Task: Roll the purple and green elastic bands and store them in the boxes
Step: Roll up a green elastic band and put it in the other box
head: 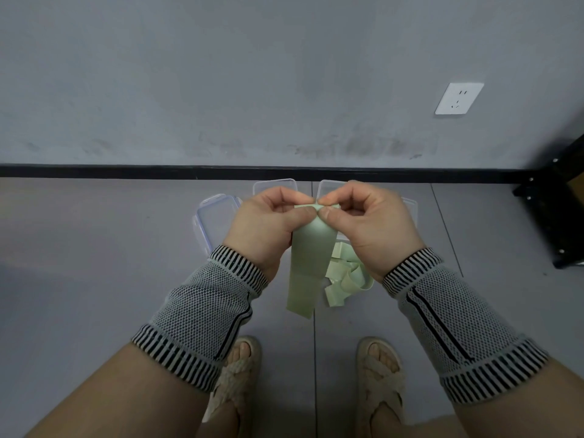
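A pale green elastic band [308, 263] is held upright at frame centre, its top edge pinched, its tail hanging loose. Clear plastic boxes [216, 216] are seen open on the floor behind, mid-frame.

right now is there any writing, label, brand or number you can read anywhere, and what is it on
None: no readable text shows in this view.
Wall socket: only plug slots, no lettering.
Green elastic band, pinched at its top end by the left hand and right hand: plain, no print.
Clear plastic boxes on the floor: no label visible.
Wrist sleeves: stripes and mesh pattern only, no logo.
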Demonstrator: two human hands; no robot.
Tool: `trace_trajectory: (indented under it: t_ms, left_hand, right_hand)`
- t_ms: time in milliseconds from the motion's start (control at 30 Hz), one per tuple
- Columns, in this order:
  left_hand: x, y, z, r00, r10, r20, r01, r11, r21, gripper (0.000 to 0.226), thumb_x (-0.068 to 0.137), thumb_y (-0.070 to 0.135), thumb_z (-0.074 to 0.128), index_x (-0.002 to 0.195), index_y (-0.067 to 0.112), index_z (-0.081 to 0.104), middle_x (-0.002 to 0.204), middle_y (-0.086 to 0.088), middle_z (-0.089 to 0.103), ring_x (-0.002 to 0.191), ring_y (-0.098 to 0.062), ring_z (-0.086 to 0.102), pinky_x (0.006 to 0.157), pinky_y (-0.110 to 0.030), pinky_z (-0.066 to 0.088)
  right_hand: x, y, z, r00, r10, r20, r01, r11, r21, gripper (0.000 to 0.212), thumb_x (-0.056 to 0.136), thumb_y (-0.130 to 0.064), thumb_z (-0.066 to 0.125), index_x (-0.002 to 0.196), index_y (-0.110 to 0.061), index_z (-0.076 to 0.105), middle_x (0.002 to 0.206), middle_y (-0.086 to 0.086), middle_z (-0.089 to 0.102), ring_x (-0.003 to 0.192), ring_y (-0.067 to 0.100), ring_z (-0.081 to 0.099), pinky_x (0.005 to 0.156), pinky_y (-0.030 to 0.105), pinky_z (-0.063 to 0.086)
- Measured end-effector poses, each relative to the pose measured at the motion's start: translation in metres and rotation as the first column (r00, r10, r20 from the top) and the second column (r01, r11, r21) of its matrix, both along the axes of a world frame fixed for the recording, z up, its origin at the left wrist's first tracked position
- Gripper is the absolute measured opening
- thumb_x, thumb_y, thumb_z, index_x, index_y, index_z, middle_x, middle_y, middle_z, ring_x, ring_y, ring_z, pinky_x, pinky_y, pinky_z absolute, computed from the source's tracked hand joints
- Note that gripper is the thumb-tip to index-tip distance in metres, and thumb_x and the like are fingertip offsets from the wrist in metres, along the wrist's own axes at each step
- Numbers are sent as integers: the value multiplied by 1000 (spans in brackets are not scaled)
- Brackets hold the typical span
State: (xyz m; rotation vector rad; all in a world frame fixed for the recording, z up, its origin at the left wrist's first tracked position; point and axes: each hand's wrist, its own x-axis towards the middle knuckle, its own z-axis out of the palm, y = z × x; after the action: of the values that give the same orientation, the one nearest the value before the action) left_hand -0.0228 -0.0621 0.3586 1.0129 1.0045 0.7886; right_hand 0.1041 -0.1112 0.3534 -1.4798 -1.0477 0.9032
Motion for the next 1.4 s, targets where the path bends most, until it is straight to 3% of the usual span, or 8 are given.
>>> trace_trajectory:
  t_ms: [67,167,367,500,633,867,1100,1400]
  left_hand:
    - [-1,0,1,1000,-3,1,3,1000,13,18,80,-9,60,74,7,59,76,-13,62,69,-24,58,71,-36,48]
    - [-3,1,1,1000,-3,-1,3,999,33,20,81,-10,59,73,8,58,74,-12,62,68,-23,58,71,-36,49]
    - [-4,3,2,1000,-3,3,3,999,50,19,81,-11,59,75,7,59,74,-12,62,72,-24,59,74,-37,51]
    - [-2,2,3,999,-11,30,11,1000,27,28,77,-19,55,70,8,59,76,-8,66,74,-22,61,75,-34,52]
    - [-2,2,4,999,-17,42,17,1000,-3,26,79,-17,55,74,8,60,76,-6,68,73,-20,62,75,-33,52]
    - [-3,1,5,999,-45,-24,44,996,-74,17,84,-6,59,99,-3,63,75,-9,66,64,-16,63,63,-25,56]
    - [-5,2,7,998,-45,31,47,997,-57,5,83,-2,61,85,2,63,68,-6,66,63,-16,61,62,-25,54]
    - [-10,6,5,999,-13,-34,16,996,83,15,82,-6,61,80,9,63,76,-12,62,70,-21,59,67,-30,51]
  right_hand:
    - [1,-1,-1,994,48,-94,-49,999,-5,19,79,0,69,80,-19,68,82,11,69,79,23,65,82,40,56]
    - [3,-2,-2,990,73,-120,-75,997,-13,17,76,-13,73,87,-26,70,95,18,69,92,34,66,85,44,56]
    - [5,-2,2,998,54,15,-54,998,-12,7,85,-13,67,82,-17,72,72,1,72,65,10,67,60,24,54]
    - [5,-3,2,999,39,-24,-39,999,17,15,81,-5,70,78,-20,70,76,9,72,75,29,69,72,40,59]
    - [4,-2,2,996,40,-84,-39,999,21,20,79,1,70,75,-19,68,73,5,68,73,24,64,79,48,57]
    - [3,-1,1,996,7,-84,-5,1000,26,23,78,3,69,73,-19,67,64,-5,61,68,15,58,76,39,55]
    - [3,0,2,998,-5,-61,8,998,55,23,78,5,69,74,-18,66,70,2,62,70,17,59,75,38,55]
    - [12,-3,0,978,100,-184,-108,994,-33,27,81,-3,68,101,-21,67,82,2,71,79,18,68,79,33,56]
